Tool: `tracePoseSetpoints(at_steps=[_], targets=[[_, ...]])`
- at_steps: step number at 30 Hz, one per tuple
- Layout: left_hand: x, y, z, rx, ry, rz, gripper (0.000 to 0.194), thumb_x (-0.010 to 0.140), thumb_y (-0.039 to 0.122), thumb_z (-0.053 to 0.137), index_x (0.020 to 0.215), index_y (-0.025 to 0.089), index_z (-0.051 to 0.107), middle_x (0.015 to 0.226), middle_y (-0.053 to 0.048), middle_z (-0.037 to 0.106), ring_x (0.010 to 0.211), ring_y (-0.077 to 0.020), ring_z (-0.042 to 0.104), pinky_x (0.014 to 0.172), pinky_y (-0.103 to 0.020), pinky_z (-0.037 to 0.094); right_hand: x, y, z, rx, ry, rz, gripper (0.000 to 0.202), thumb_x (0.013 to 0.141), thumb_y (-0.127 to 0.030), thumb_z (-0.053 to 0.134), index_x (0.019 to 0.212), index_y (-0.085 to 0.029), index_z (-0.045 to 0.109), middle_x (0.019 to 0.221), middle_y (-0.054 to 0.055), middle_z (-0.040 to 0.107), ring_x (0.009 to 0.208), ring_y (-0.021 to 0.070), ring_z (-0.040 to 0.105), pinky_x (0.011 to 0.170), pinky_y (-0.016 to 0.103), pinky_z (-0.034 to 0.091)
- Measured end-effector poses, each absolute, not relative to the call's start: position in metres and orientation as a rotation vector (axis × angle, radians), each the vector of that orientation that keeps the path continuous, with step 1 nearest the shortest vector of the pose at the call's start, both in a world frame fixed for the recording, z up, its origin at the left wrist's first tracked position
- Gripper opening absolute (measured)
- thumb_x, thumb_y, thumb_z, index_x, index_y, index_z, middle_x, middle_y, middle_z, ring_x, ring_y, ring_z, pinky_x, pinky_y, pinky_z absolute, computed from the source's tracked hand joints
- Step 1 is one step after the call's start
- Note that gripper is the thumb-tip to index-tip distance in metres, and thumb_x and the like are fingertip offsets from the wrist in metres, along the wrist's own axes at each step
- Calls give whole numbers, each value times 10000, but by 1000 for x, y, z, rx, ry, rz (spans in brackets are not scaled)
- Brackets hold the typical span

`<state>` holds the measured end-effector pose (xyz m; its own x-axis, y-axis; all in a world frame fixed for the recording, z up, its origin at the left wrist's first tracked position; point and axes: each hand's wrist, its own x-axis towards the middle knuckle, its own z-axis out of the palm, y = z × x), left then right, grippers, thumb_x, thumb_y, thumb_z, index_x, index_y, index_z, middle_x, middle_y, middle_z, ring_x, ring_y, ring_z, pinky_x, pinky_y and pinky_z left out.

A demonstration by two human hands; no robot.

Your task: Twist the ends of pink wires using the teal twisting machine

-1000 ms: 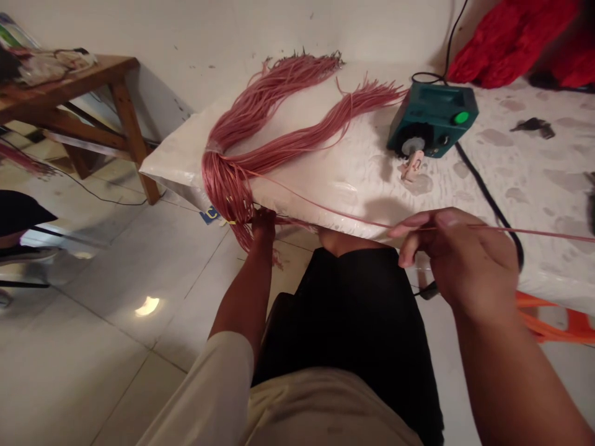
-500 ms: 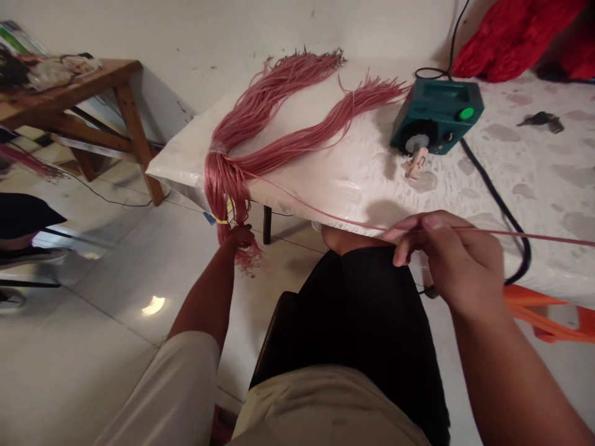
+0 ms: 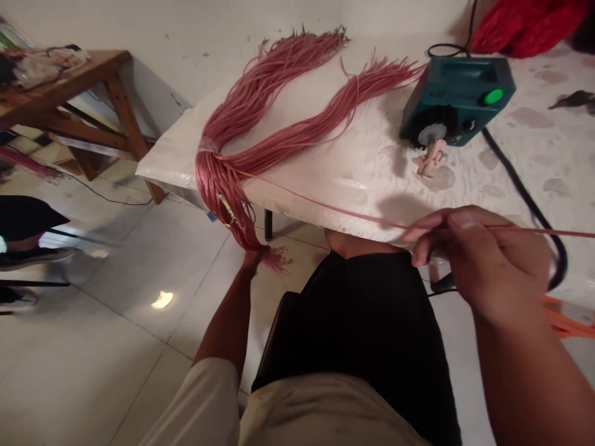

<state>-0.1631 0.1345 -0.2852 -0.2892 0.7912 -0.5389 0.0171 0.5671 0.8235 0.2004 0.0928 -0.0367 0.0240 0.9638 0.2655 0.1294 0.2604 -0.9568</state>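
A thick bundle of pink cords (image 3: 260, 102) lies across the table in two tails and hangs down over its left front edge. Below that edge my left hand (image 3: 256, 255) is closed around the hanging part, with the loose ends sticking out beyond it. My right hand (image 3: 488, 254) pinches a single pink cord (image 3: 334, 209) between thumb and fingers, above the table's front edge. This cord runs taut from the bundle through the hand and out of view on the right. Behind the right hand stands a green motor machine (image 3: 460, 102) with a pale clip (image 3: 431, 160) on its shaft.
A plastic-covered table (image 3: 316, 179) spans the front. Red material (image 3: 527, 28) is heaped at the back right, and a black cable (image 3: 520, 186) curves beside the machine. A wooden table (image 3: 100, 71) stands at left, near another person's leg (image 3: 28, 220). Something orange (image 3: 569, 322) is low at right.
My left hand has pulled the hanging cords right and slightly down, toward my lap. The view has shifted a little; my right hand keeps its pinch on the single cord.
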Motion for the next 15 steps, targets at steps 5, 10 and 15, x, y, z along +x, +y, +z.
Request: tracePoseSetpoints(at_steps=[5, 10, 15], targets=[[-152, 117, -300, 671, 1711, 766, 319, 976, 323, 625, 1245, 152, 607, 1239, -107, 631, 1033, -233, 656, 867, -426, 585, 198, 95, -43, -1117, -1344, 888, 205, 926, -294, 647, 807, -146, 721, 766, 73, 729, 481, 154, 612, 417, 275, 485], [-152, 98, -302, 740, 1637, 683, 319, 976, 322, 624, 1250, 158, 607, 1250, -107, 628, 1038, -235, 654, 865, -424, 587, 201, 92, -46, -1175, -1431, 857, 230, 972, -266, 592, 825, -168, 739, 801, 55, 731, 520, 134, 616, 494, 280, 493], [-182, 58, -297, 779, 1557, 521, 287, 982, 316, 618, 1217, 153, 617, 1198, -98, 646, 990, -216, 665, 840, -403, 593, 200, 90, -46, -1194, -1479, 788, 240, 973, -256, 580, 804, -185, 734, 770, 32, 726, 509, 132, 606, 487, 290, 466]])
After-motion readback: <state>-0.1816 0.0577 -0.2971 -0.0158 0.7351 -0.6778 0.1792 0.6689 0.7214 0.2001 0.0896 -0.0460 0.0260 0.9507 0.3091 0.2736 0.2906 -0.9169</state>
